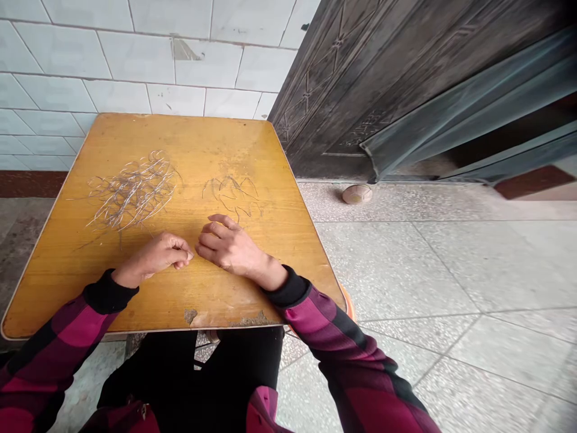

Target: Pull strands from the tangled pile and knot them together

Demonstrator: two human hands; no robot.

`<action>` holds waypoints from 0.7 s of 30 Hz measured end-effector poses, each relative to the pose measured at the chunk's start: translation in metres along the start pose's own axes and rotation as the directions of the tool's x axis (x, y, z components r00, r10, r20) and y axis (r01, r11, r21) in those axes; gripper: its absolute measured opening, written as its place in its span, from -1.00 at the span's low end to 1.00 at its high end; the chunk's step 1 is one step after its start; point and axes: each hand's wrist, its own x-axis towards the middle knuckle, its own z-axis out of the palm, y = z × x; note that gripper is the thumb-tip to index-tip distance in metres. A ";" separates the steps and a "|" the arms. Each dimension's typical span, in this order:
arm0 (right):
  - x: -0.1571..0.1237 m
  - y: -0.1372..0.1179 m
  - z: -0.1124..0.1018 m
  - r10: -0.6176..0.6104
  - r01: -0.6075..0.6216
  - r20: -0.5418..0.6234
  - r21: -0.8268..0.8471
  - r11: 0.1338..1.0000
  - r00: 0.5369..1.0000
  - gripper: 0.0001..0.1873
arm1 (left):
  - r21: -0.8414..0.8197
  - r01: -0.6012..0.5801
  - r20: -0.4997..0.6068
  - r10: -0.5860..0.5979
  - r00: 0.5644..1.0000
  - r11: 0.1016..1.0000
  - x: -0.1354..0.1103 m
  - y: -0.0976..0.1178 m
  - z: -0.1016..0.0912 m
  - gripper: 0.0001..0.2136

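My left hand (164, 254) is pinched closed above the near half of the wooden tabletop, thumb against fingertips. Whatever it holds is too small to make out. Just to its right, my right hand (229, 248) has its back turned up and its fingers curled towards the left one; its thumb is hidden, and so is anything in its grip. A narrow gap separates the two hands. Beyond my left hand lies a tangled heap of thin silvery wires (135, 192). A smaller, looser group of bent wires (232, 191) rests just beyond my right hand.
The yellow wooden table (216, 138) has a chipped front edge close to my lap. White tiled wall (135, 54) stands behind it. To the right are a dark carved door (351, 78), a grey-green curtain (433, 126) and a roundish stone-like object (357, 193) on the floor.
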 end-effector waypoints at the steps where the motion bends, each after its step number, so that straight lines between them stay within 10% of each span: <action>1: 0.000 0.002 0.000 -0.009 0.009 0.006 0.002 1.000 1.000 -0.72 | 0.004 0.013 0.033 -0.013 0.999 1.000 -0.001 0.000 -0.001 -0.89; 21: -0.004 0.005 0.007 0.208 -0.210 0.072 0.027 0.977 0.975 -0.70 | -0.057 0.005 -0.088 -0.010 0.996 0.998 0.002 0.001 -0.001 -0.89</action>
